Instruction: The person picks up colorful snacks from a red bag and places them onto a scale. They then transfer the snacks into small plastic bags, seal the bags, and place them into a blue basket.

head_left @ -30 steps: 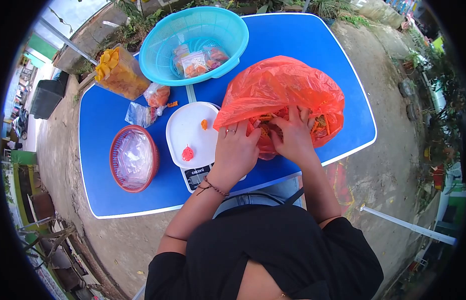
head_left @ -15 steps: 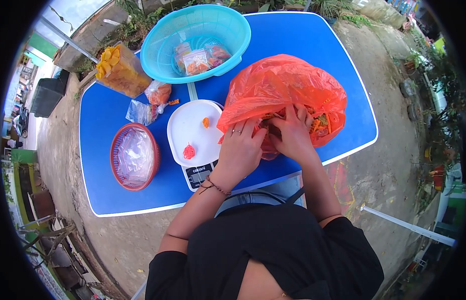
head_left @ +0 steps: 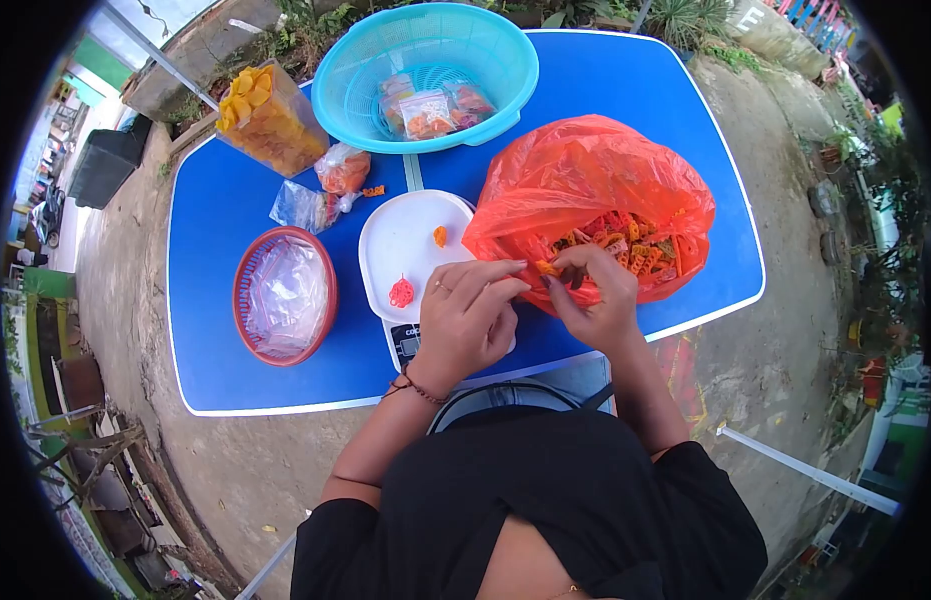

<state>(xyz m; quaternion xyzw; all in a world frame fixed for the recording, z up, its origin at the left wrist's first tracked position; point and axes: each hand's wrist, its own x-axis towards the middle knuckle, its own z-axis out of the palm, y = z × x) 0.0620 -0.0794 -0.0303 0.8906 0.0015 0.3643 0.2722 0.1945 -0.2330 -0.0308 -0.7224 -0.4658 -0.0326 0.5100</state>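
Observation:
A large red plastic bag (head_left: 590, 165) lies with its mouth toward me, full of orange, red and greenish wheel- or lattice-shaped snack pieces (head_left: 640, 250). At its near edge my right hand (head_left: 600, 300) pinches a small orange snack piece (head_left: 547, 268) between thumb and fingers. My left hand (head_left: 470, 312) is beside it, fingers half bent and reaching to the bag's rim, thumb apart. Left of the bag is a white kitchen scale (head_left: 385, 240), partly behind my left hand. On its plate rest a red snack piece (head_left: 401, 292) and an orange snack piece (head_left: 440, 236).
A turquoise basket (head_left: 335, 85) holding several filled packets stands at the back of the blue table (head_left: 210, 380). A container of yellow chips (head_left: 270, 120) and small plastic bags (head_left: 340, 170) are at the left. Nearer sits a red-brown basket (head_left: 330, 320) with clear bags.
Both hands have drawn back from inside the bag to its near edge, uncovering more snack pieces. An orange piece now shows in my right fingers. The view has shifted slightly.

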